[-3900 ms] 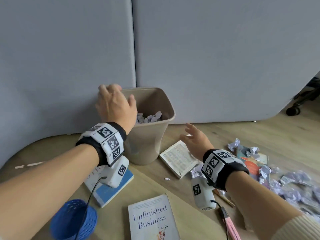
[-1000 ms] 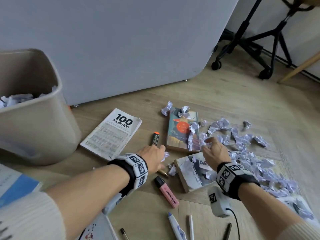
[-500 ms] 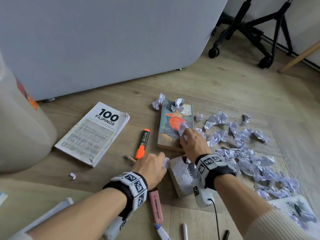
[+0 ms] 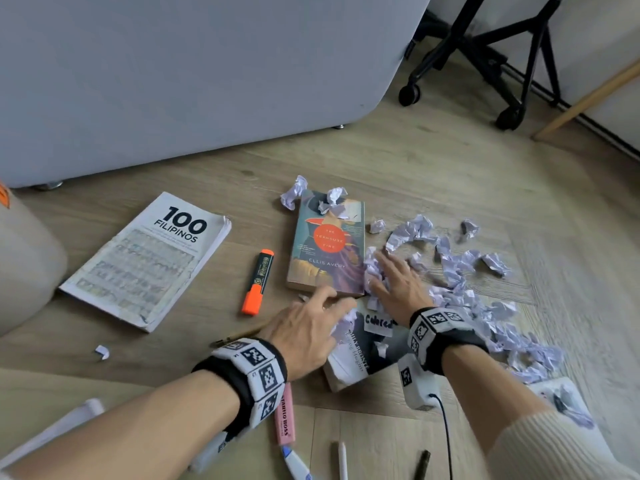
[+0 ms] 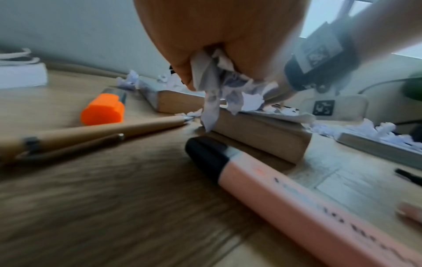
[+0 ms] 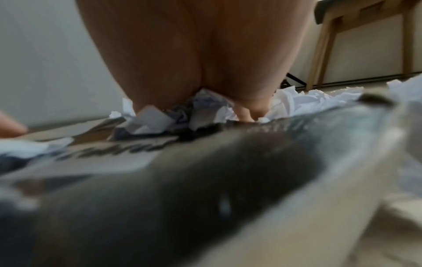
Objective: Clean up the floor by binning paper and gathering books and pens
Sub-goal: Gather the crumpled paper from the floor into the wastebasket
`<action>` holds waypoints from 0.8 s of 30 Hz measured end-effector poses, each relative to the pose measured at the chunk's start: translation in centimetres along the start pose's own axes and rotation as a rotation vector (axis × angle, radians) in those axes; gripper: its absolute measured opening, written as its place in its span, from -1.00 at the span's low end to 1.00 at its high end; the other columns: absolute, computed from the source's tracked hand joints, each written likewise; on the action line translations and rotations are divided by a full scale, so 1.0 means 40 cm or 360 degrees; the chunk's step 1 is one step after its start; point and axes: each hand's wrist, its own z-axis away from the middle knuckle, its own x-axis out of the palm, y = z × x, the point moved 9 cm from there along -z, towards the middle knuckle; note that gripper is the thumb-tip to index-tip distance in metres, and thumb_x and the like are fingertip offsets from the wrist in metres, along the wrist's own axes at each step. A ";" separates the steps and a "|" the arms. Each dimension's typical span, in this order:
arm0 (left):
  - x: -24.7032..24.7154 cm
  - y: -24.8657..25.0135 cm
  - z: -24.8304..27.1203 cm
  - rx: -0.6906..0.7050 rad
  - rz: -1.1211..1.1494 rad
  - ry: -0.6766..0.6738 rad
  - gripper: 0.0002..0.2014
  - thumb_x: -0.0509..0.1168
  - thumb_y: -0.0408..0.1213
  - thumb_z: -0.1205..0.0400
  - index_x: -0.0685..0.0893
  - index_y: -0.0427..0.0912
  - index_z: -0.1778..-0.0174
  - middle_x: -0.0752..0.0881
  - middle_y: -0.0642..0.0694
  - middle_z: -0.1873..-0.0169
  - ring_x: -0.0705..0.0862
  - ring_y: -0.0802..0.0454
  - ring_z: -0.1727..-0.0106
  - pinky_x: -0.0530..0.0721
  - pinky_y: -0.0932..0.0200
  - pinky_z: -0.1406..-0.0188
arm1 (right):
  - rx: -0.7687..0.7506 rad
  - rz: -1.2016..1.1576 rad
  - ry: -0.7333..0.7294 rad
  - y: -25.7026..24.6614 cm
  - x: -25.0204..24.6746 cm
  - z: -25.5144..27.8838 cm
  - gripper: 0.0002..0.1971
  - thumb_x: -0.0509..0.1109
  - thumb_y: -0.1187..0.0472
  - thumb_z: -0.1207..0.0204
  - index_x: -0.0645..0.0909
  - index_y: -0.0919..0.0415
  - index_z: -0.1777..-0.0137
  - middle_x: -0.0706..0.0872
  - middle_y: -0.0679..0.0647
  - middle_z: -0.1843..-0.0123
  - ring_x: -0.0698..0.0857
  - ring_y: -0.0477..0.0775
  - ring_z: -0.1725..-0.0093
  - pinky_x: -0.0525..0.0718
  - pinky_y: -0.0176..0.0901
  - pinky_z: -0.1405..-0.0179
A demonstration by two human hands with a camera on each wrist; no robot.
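My left hand [image 4: 334,299] grips a wad of crumpled paper [image 5: 214,86], its fingers reaching the near edge of the teal Teahouse Fire book [image 4: 325,244]. My right hand [image 4: 384,275] lies spread on paper scraps [image 4: 372,271] beside that book's right edge, above a grey book [image 4: 360,355]. A long heap of crumpled paper [image 4: 460,271] runs to the right. The 100 Filipinos book [image 4: 145,261] lies at left. An orange highlighter [image 4: 258,282], a wooden pen [image 4: 239,336] and a pink highlighter [image 4: 284,420] lie near my left wrist.
The beige bin [image 4: 24,265] stands at the far left edge. A grey partition [image 4: 173,81] closes the back. A black wheeled chair base [image 4: 485,64] and a wooden leg [image 4: 588,98] stand back right. Three pens [image 4: 343,462] lie at the bottom, one paper scrap [image 4: 102,351] at left.
My right hand has slid off the teal book to the scraps at its right edge, and its fingers have spread. My left hand has stretched its fingers toward that book, keeping its paper.
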 end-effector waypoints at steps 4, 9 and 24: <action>0.051 0.028 0.004 0.0063 -0.0203 -0.0126 -0.79 0.12 -0.15 -0.66 0.42 -0.03 -0.19 0.37 -0.14 -0.19 0.68 -0.17 0.13 0.67 -0.10 0.12 | -0.0256 0.0134 0.0107 -0.078 0.010 0.067 -0.60 0.19 -0.13 -0.63 0.56 0.11 -0.28 0.47 0.05 -0.42 0.48 0.16 -0.28 0.45 0.02 -0.33; 0.099 0.020 0.034 0.0116 -0.0371 -0.0225 -0.62 0.07 0.18 -0.66 0.35 -0.06 -0.14 0.31 -0.19 -0.14 0.67 -0.15 0.17 0.69 -0.04 0.20 | -0.0477 0.0235 0.0558 -0.173 -0.010 0.177 -0.83 0.30 0.10 -0.51 0.56 0.20 0.21 0.62 0.10 0.18 0.60 0.16 0.24 0.68 0.07 0.26; 0.044 0.051 0.043 0.0230 -0.0389 0.0063 -0.65 0.12 -0.09 -0.54 0.35 -0.04 -0.23 0.47 -0.12 -0.02 0.58 0.04 0.47 0.61 0.16 0.57 | 0.0575 0.0179 0.0274 0.240 -0.167 0.185 -0.49 0.24 0.06 -0.63 0.22 -0.10 -0.55 0.29 0.44 -0.49 0.66 0.24 -0.02 0.72 0.11 0.02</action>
